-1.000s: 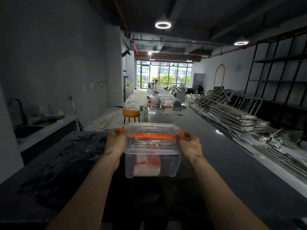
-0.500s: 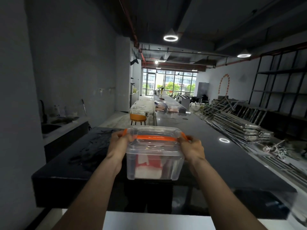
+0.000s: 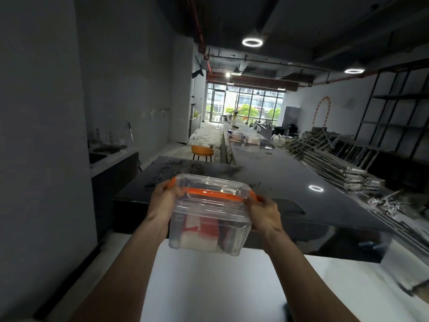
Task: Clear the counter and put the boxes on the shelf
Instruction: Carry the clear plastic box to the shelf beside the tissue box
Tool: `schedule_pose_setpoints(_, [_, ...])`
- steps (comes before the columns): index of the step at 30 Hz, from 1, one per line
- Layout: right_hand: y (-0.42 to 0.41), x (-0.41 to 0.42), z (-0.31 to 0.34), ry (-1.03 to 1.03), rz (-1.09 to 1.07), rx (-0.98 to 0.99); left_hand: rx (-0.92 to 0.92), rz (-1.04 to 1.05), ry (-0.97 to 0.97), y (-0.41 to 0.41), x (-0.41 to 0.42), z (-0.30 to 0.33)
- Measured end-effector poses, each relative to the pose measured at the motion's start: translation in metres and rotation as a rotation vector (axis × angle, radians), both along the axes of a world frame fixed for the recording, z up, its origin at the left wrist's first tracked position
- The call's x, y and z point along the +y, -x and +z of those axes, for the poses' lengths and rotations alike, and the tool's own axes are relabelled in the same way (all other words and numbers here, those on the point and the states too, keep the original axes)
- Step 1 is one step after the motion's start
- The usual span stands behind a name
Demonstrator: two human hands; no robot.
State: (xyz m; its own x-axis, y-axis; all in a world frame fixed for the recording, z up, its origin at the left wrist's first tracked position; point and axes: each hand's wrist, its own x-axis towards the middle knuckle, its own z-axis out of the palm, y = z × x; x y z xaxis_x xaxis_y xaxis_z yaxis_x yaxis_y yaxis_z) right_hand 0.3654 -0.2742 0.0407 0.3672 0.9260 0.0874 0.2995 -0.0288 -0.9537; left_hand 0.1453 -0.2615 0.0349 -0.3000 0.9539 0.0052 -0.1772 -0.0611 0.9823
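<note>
I hold a clear plastic box [image 3: 210,217] with an orange-trimmed lid in the air, tilted slightly, in front of the near end of the long black counter [image 3: 290,180]. Red and white items lie inside the box. My left hand [image 3: 162,198] grips its left side and my right hand [image 3: 264,213] grips its right side, fingers on the orange clips. More clear boxes [image 3: 241,137] sit far down the counter. A tall dark metal shelf [image 3: 394,112] stands against the right wall.
A white surface [image 3: 232,282] lies below my arms. At left a low sink counter [image 3: 109,154] runs along the grey wall. An orange stool [image 3: 201,151] stands beyond the counter's left side. Stacked metal frames [image 3: 334,163] cover the floor at right.
The counter has receded from me over the three frames and a white surface has come into view below. The box stays in both hands and has tilted a little.
</note>
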Motion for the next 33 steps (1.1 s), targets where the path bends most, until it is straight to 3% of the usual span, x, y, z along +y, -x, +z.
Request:
schedule_pose_setpoints(14, [0.059, -0.04, -0.009, -0.026, 0.271, 0.0, 0.089, 0.248, 0.032, 0.052, -0.109, -0.021])
schedule_pose_setpoints(24, [0.262, -0.096, -0.031, 0.012, 0.729, -0.001, 0.084, 0.78, 0.055, 0.213, -0.254, -0.028])
schedule_pose_setpoints(28, [0.343, -0.143, -0.036, 0.004, 0.917, -0.002, -0.004, 0.88, 0.073, 0.262, -0.334, -0.029])
schedule_pose_setpoints(33, [0.438, -0.219, -0.043, -0.002, 1.112, -0.023, 0.083, 1.049, 0.101, 0.319, -0.441, -0.037])
